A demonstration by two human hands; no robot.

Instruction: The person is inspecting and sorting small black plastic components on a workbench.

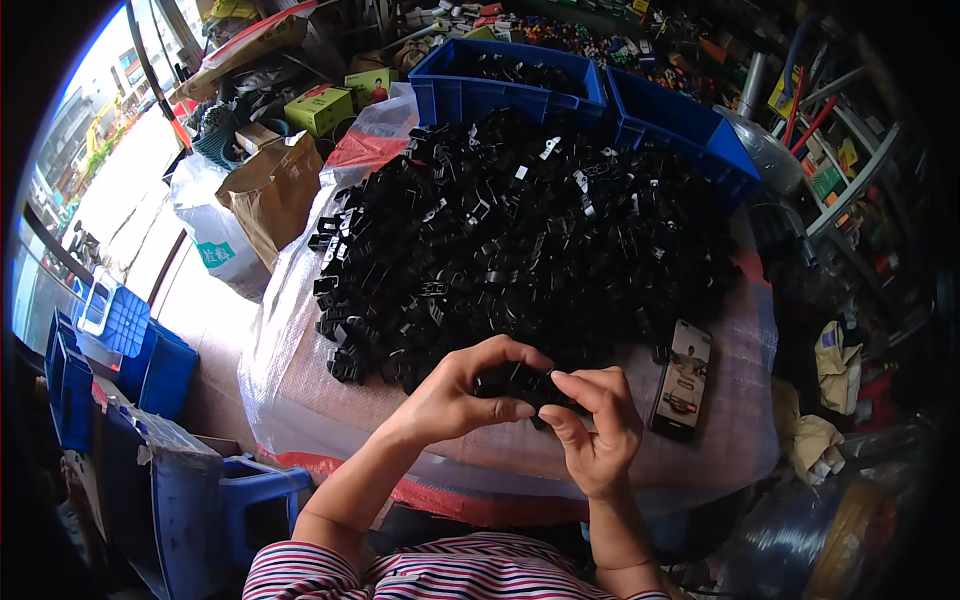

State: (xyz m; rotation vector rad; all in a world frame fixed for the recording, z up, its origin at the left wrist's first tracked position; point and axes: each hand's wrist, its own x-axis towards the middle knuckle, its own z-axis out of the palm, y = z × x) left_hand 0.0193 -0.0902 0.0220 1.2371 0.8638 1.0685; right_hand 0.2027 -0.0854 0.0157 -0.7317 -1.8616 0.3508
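Between my two hands is a small black plastic part (530,384), held just above the near edge of a big heap of black plastic parts (500,250). My left hand (465,392) wraps round it from the left, thumb below and index finger above. From the right, my right hand (600,425) pinches its end between thumb and index finger. The fingers hide much of the part, and its exact kind cannot be made out against the dark heap. A few pieces in the heap show white or shiny faces.
A phone (684,380) with a lit screen lies right of my hands on the plastic-sheeted table (330,410). Blue bins (508,98) stand behind the heap. A white sack (215,215) and brown paper bag (275,195) are at left, near a blue stool (262,490).
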